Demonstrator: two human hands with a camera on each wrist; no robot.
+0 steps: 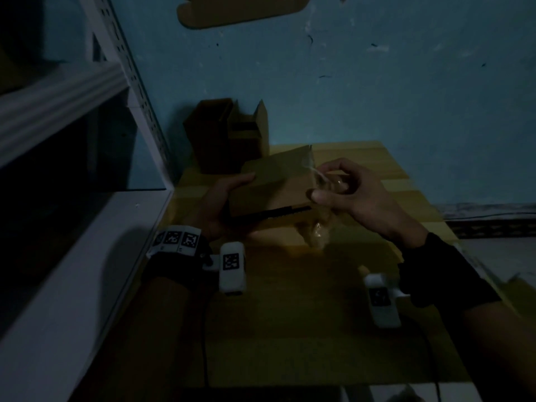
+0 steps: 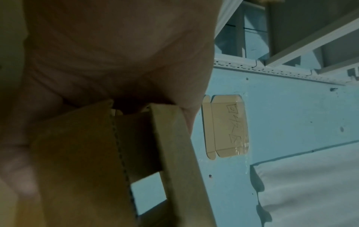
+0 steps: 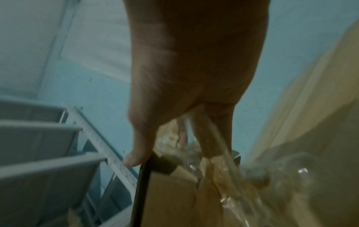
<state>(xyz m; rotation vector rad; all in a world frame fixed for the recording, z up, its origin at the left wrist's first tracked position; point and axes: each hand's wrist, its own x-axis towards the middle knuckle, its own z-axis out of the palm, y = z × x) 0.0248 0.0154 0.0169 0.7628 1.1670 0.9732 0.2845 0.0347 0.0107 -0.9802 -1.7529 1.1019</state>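
Note:
A small brown cardboard box (image 1: 272, 184) is held above the cardboard-covered table. My left hand (image 1: 229, 195) grips its left end, thumb on top, with a thin black strip (image 1: 269, 212) running along the box's lower edge. My right hand (image 1: 322, 184) pinches a crumpled piece of clear plastic film (image 1: 317, 230) at the box's right end; the film hangs below that corner. The left wrist view shows the palm (image 2: 116, 53) against the box (image 2: 81, 153). From the right wrist, the fingers (image 3: 194, 61) curl round the film (image 3: 223, 176), next to the black strip (image 3: 139, 192).
Open cardboard boxes (image 1: 226, 134) stand at the back against the blue wall. A white metal shelf rack (image 1: 87, 91) runs along the left. Flat cardboard sheets (image 1: 290, 300) cover the table. A flattened cardboard piece (image 2: 227, 126) is taped to the wall.

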